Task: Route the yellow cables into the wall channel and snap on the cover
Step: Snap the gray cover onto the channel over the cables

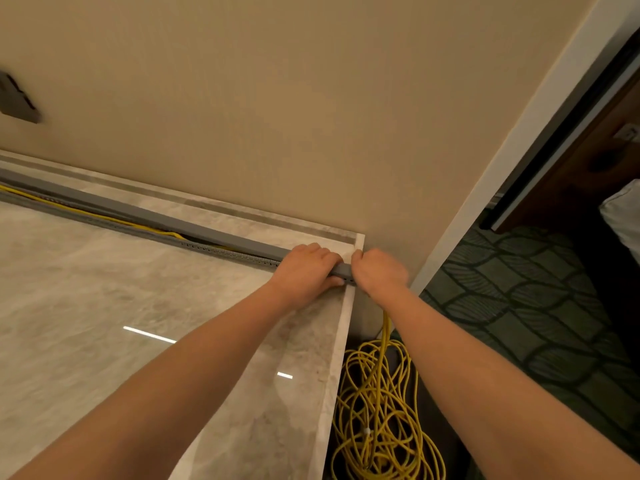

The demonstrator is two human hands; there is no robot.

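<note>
A long grey channel (221, 251) lies along the back of the marble counter (104, 306), near the beige wall. A grey cover strip (145, 213) rests on it at a slant, leaving a gap on the left where yellow cables (104, 216) show inside. My left hand (304, 270) grips the cover and channel near their right end. My right hand (377, 271) is closed over the very end at the counter's corner. From under it a yellow cable drops to a loose yellow coil (381, 403) on the floor.
The counter ends at a raised edge (341, 341) just right of my left forearm. A grey wall fitting (17, 98) hangs at the far left. A white door frame (502, 150), patterned dark carpet (536, 306) and a white pillow (623, 213) lie to the right.
</note>
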